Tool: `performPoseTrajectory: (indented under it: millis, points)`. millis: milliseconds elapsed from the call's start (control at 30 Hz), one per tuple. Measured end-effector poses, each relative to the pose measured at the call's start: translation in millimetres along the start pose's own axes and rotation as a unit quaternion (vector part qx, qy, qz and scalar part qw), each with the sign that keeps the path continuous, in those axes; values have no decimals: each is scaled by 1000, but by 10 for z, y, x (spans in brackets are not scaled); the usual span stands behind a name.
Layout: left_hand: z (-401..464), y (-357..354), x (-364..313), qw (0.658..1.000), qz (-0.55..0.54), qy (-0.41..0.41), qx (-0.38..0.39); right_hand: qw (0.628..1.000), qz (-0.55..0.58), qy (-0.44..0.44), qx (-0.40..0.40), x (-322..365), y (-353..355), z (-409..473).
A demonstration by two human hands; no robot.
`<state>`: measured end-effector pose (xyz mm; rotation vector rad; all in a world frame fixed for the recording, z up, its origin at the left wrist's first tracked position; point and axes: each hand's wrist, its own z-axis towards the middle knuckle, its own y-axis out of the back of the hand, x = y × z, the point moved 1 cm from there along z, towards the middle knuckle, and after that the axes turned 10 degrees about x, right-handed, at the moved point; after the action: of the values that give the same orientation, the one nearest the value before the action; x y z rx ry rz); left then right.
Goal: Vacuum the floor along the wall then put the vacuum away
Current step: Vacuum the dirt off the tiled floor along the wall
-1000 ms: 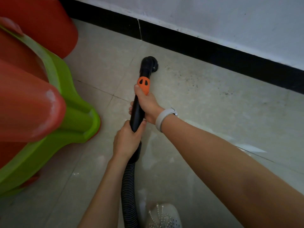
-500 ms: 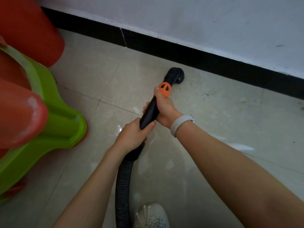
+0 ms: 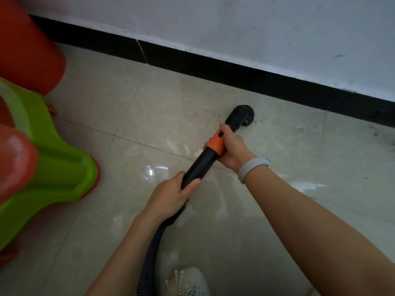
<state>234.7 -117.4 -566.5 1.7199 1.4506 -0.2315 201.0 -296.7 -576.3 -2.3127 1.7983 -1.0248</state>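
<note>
We note the vacuum wand point(image 3: 201, 163) lying at a slant, its round brush head point(image 3: 241, 116) set on the floor point(image 3: 149, 107) just short of the black baseboard point(image 3: 213, 67), with dark specks of dirt point(image 3: 380, 133) scattered to the right of it. The right hand point(image 3: 232, 149) grips the wand at its orange collar point(image 3: 217, 143), fingers curled round it, thumb pointing toward the head; a pale wristband point(image 3: 252, 167) sits on that wrist, forearm stretched in from the lower right. The left hand point(image 3: 173, 195) clamps the lower end of the wand where the ribbed hose point(image 3: 149, 259) joins, forearm rising from the bottom edge. A white shoe point(image 3: 188, 283) shows below. Red and green plastic stools point(image 3: 55, 167) stand at left, well apart from the head.
</note>
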Motion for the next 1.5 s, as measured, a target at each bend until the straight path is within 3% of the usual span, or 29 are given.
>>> performPoseTrajectory:
  millis: [167, 333, 533, 667, 867, 967, 1100, 1333, 1500]
  points:
    - [-77, -56, 67, 997, -25, 22, -75, 997, -35, 18, -67, -107, -283, 171]
    - [-238, 157, 411, 980, -33, 80, -180, 992, -120, 0, 29, -446, -855, 299]
    - [-396, 284, 799, 946, -34, 159, -280, 977, -145, -65, 146, -904, -1394, 319]
    - [-393, 222, 731, 958, -32, 144, -246, 980, -145, -39, 127, -914, -1287, 265]
    - [-335, -25, 496, 995, -1, 53, -84, 997, -53, 48, 5, -727, -488, -61]
    - [-334, -167, 365, 998, 43, 26, -43, 996, -12, 69, -52, -678, -216, -234]
    - [-425, -175, 455, 994, 9, 50, -94, 996, -41, 75, -31, -783, -371, -213]
    - [-727, -26, 857, 942, -74, 171, -277, 966, -182, -57, 173, -1216, -1327, -19]
    - [-815, -24, 948, 944, -95, 178, -263, 960, -186, -77, 193, -1296, -1372, -84]
